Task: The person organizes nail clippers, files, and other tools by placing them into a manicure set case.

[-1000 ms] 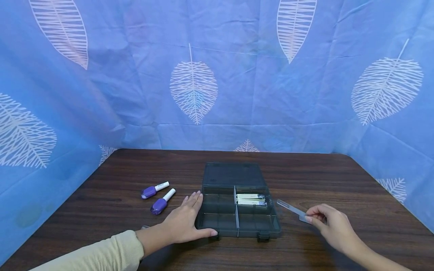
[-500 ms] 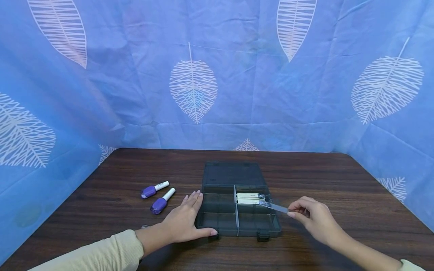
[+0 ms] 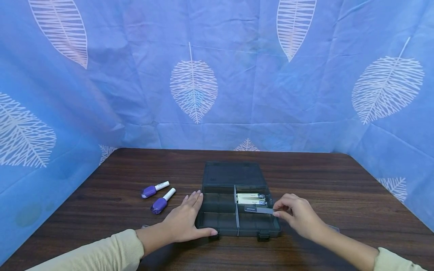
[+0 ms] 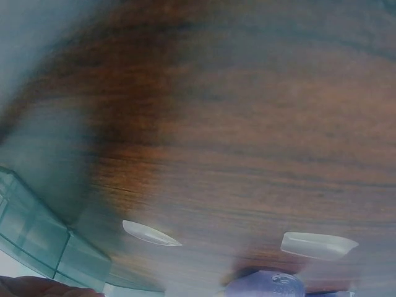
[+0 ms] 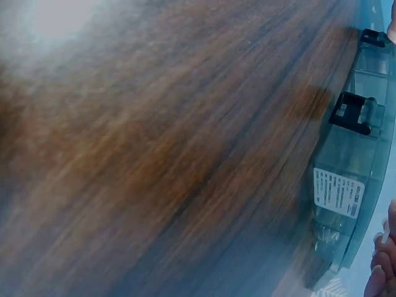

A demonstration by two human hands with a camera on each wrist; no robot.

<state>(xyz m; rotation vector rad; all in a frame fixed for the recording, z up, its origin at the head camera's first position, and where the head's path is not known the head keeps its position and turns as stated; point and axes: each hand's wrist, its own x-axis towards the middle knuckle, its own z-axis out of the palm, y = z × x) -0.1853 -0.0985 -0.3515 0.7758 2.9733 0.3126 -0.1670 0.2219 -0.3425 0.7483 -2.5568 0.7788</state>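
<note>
My right hand (image 3: 300, 215) pinches the near end of a clear, flat nail file (image 3: 259, 210) with a dark marking. The file reaches over the right side of an open dark translucent divider box (image 3: 217, 220). Two pale nail clippers (image 3: 251, 198) lie side by side in the box's back right compartment, just behind the file. My left hand (image 3: 183, 220) rests against the box's left side, fingers extended and thumb at the front edge. In the right wrist view, the box's labelled side (image 5: 339, 192) and fingers of the right hand (image 5: 385, 253) show at the right edge.
Two purple nail polish bottles (image 3: 159, 206) with white caps lie left of the box. A clear piece (image 3: 333, 228) is partly hidden behind the right forearm. The box lid (image 3: 232, 174) lies back on the dark wood table (image 3: 315, 177). A blue leaf-patterned cloth (image 3: 254, 86) stands behind.
My right hand has moved left, carrying the nail file from beside the box to over its right compartments. The left hand and the box have stayed in place.
</note>
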